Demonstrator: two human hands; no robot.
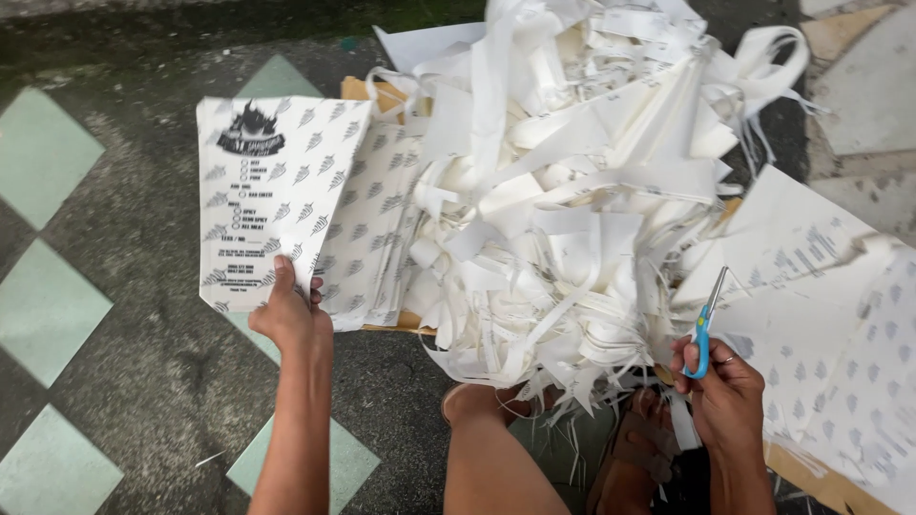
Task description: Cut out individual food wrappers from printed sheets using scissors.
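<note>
My left hand (289,315) grips the lower edge of a white printed paper sheet (262,191) with a leaf pattern and a dark logo, held over a stack of similar sheets (367,219). My right hand (725,396) holds blue-handled scissors (707,324), blades closed and pointing up, beside another stack of printed sheets (821,315) at the right. A large heap of white paper strips and offcuts (572,181) lies between the two hands.
Brown cardboard (367,91) lies under the left stack and more cardboard (811,477) at the lower right. My knee (487,448) and sandalled foot (630,458) are at the bottom centre. The floor is dark stone with pale green diamond tiles (43,305).
</note>
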